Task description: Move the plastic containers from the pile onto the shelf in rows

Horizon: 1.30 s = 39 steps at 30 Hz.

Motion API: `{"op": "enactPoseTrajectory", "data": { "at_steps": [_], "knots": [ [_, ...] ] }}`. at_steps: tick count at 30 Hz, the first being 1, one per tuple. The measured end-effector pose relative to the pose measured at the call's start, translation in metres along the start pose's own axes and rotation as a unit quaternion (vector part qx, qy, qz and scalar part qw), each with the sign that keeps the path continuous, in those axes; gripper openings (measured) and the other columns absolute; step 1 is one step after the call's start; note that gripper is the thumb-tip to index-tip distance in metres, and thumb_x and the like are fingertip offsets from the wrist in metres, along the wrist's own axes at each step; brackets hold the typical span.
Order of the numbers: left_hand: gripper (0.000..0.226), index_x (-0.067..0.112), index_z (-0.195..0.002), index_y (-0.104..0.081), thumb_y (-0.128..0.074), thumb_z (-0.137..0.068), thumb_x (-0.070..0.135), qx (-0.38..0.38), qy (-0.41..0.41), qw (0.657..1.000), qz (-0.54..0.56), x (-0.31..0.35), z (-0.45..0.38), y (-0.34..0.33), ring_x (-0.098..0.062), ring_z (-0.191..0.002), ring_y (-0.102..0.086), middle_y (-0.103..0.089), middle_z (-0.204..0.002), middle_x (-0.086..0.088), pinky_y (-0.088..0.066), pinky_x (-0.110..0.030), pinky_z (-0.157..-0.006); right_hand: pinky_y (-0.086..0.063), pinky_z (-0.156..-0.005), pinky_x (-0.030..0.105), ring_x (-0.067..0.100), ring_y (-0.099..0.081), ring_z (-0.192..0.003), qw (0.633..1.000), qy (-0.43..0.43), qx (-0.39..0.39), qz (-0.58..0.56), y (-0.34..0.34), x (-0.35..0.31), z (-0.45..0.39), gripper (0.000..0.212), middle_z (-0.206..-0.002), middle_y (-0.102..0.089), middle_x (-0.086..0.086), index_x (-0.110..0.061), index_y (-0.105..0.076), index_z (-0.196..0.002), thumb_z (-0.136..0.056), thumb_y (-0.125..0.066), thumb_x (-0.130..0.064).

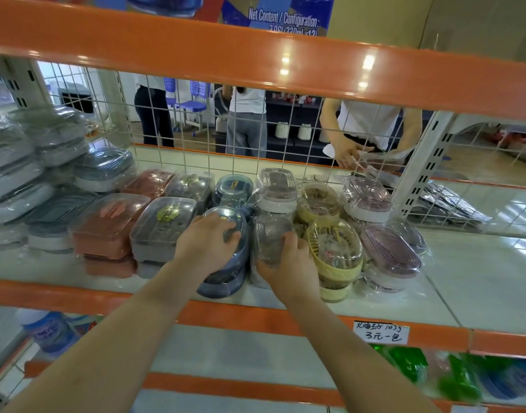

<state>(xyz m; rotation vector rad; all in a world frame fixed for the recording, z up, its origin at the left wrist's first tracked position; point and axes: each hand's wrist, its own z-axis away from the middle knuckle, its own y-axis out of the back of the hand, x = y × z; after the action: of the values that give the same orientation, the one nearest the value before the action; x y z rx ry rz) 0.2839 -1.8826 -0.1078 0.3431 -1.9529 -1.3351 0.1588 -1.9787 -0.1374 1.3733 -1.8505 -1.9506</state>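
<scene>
Plastic-wrapped containers stand in rows on the white shelf (452, 281). My left hand (206, 242) rests on top of a blue oval container (226, 272) at the front, fingers curled over its clear lid. My right hand (288, 262) grips a grey clear-lidded container (269, 234) just to the right of it. Left of these stand a grey container with a gold label (163, 226) and a salmon one (109, 226). To the right sit a yellow basket-weave container (334, 251) and a pink one (388, 253). A second row stands behind them.
Stacked grey-blue containers (26, 174) fill the shelf's left end. A wire mesh (196, 126) backs the shelf, with people standing behind it. An orange beam (255, 58) runs overhead. A handwritten price tag (381, 332) hangs on the orange front rail. Bare shelf lies at the right.
</scene>
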Motion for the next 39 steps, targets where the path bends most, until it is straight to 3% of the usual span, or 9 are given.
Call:
{"op": "enactPoseTrajectory", "data": {
  "at_steps": [5, 10, 14, 17, 20, 26, 32, 35, 39],
  "knots": [
    [0.037, 0.022, -0.128, -0.059, -0.05, -0.095, 0.036, -0.001, -0.005, 1.0, 0.014, -0.002, 0.001, 0.0, -0.025, -0.114, -0.05, -0.055, -0.123, -0.003, -0.047, -0.042, -0.091, -0.04, -0.069, 0.027, 0.022, -0.055, -0.097, 0.996, -0.009, 0.043, -0.084, 0.007, 0.004, 0.0, 0.065, -0.125, -0.046, 0.006, -0.014, -0.037, -0.131, -0.082, -0.066, -0.045],
    [0.04, 0.024, -0.132, -0.055, -0.048, -0.096, 0.038, -0.017, -0.005, 1.0, -0.001, -0.003, 0.001, 0.001, -0.024, -0.12, -0.045, -0.052, -0.129, -0.001, -0.045, -0.043, -0.095, -0.043, -0.07, 0.024, 0.015, -0.056, -0.1, 0.951, -0.046, 0.085, -0.293, 0.025, 0.001, -0.004, 0.056, -0.117, -0.053, -0.005, -0.018, -0.043, -0.127, -0.082, -0.069, -0.038],
    [0.04, 0.025, -0.134, -0.053, -0.047, -0.096, 0.039, -0.026, -0.001, 1.0, 0.002, -0.003, 0.002, 0.002, -0.025, -0.124, -0.041, -0.05, -0.131, -0.001, -0.044, -0.04, -0.096, -0.045, -0.077, 0.027, 0.017, -0.055, -0.104, 0.925, -0.058, 0.16, -0.339, 0.042, 0.007, -0.008, 0.046, -0.107, -0.052, -0.009, -0.021, -0.045, -0.118, -0.081, -0.07, -0.035],
    [0.041, 0.025, -0.135, -0.052, -0.047, -0.096, 0.039, -0.023, -0.003, 1.0, -0.003, -0.001, 0.003, 0.002, -0.025, -0.125, -0.04, -0.05, -0.131, -0.001, -0.044, -0.041, -0.096, -0.036, -0.068, 0.018, 0.012, -0.049, -0.1, 0.93, -0.054, 0.175, -0.319, 0.05, 0.013, -0.009, 0.057, -0.111, -0.051, -0.006, -0.016, -0.047, -0.124, -0.077, -0.068, -0.042],
    [0.041, 0.024, -0.135, -0.052, -0.047, -0.097, 0.038, -0.024, -0.005, 1.0, -0.009, -0.001, 0.004, 0.002, -0.025, -0.125, -0.04, -0.05, -0.13, -0.002, -0.044, -0.041, -0.096, -0.033, -0.08, 0.023, 0.012, -0.048, -0.102, 0.931, -0.054, 0.176, -0.314, 0.051, 0.016, -0.009, 0.054, -0.112, -0.05, -0.006, -0.015, -0.048, -0.125, -0.081, -0.068, -0.038],
    [0.039, 0.023, -0.133, -0.053, -0.047, -0.096, 0.037, -0.019, -0.009, 1.0, -0.009, -0.001, 0.004, 0.002, -0.025, -0.123, -0.041, -0.051, -0.129, -0.003, -0.044, -0.043, -0.096, -0.035, -0.076, 0.025, 0.013, -0.049, -0.099, 0.955, -0.022, 0.166, -0.246, 0.048, 0.017, -0.007, 0.059, -0.121, -0.052, 0.001, -0.019, -0.046, -0.128, -0.078, -0.072, -0.037],
    [0.041, 0.024, -0.135, -0.052, -0.047, -0.096, 0.037, -0.012, -0.009, 1.0, -0.008, -0.001, 0.005, 0.001, -0.022, -0.124, -0.041, -0.05, -0.13, -0.001, -0.045, -0.04, -0.094, -0.047, -0.074, 0.028, 0.014, -0.054, -0.093, 0.995, 0.024, 0.05, -0.088, 0.028, 0.007, 0.004, 0.062, -0.128, -0.04, -0.001, -0.023, -0.037, -0.133, -0.083, -0.066, -0.043],
    [0.041, 0.025, -0.135, -0.052, -0.048, -0.096, 0.037, -0.009, -0.012, 1.0, -0.007, -0.001, 0.005, 0.001, -0.021, -0.125, -0.041, -0.048, -0.135, 0.001, -0.043, -0.038, -0.093, -0.044, -0.077, 0.03, 0.027, -0.051, -0.111, 1.0, 0.019, 0.008, -0.012, 0.012, 0.007, 0.008, 0.063, -0.138, -0.033, 0.007, -0.02, -0.035, -0.137, -0.085, -0.063, -0.041],
    [0.041, 0.025, -0.135, -0.051, -0.048, -0.096, 0.037, -0.005, -0.013, 1.0, -0.01, -0.002, 0.005, 0.0, -0.02, -0.127, -0.04, -0.046, -0.138, 0.002, -0.043, -0.037, -0.094, -0.035, -0.102, 0.031, 0.024, -0.023, -0.138, 0.997, 0.036, -0.007, 0.063, 0.005, 0.006, 0.009, 0.065, -0.149, -0.022, 0.007, -0.017, -0.031, -0.141, -0.089, -0.056, -0.045]
  ]
}}
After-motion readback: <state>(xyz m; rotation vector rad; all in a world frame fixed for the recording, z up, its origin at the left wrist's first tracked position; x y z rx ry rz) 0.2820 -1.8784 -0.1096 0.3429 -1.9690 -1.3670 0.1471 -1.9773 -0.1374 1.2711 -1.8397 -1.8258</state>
